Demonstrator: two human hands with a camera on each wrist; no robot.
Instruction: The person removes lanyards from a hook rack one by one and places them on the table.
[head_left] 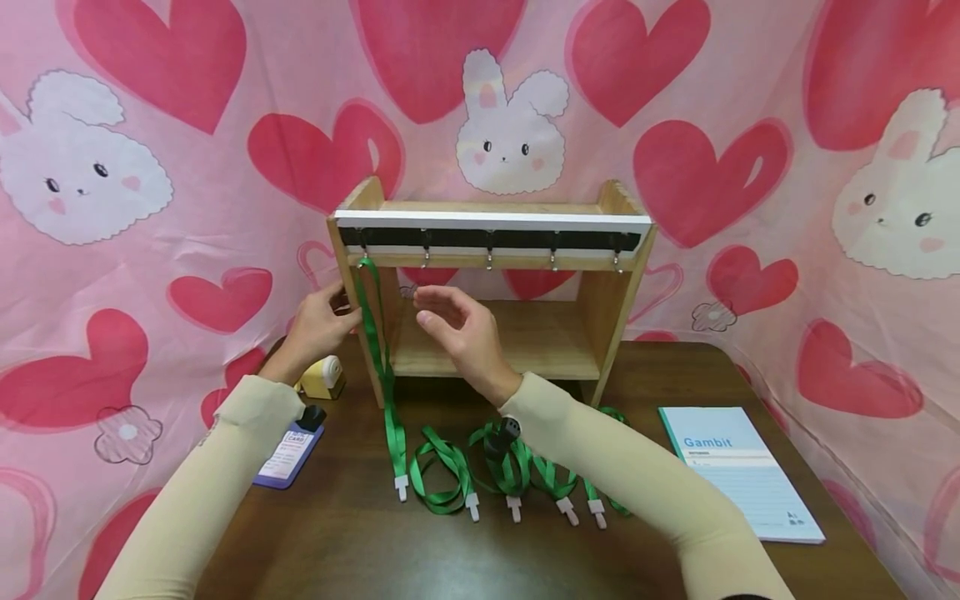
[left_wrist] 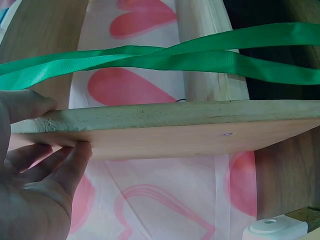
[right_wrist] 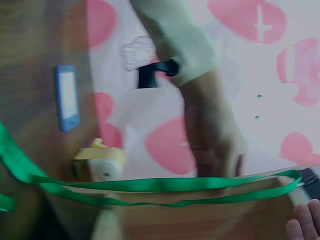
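Observation:
A green lanyard hangs from the leftmost hook of a small wooden shelf, its white clip reaching down near the tabletop. My left hand grips the shelf's left side panel; in the left wrist view, the thumb lies on the panel's front edge and the fingers press its outer face. Beside the hanging lanyard, my right hand is raised before the shelf opening, fingers loosely bent and holding nothing. Several more green lanyards with pale clips lie looped on the table below, partly hidden by the right sleeve.
Metal hooks line the shelf's front rail. A Gambit notebook lies at right. At left are a blue-framed card holder and a small yellow-and-white object. A pink heart-patterned cloth surrounds the brown table.

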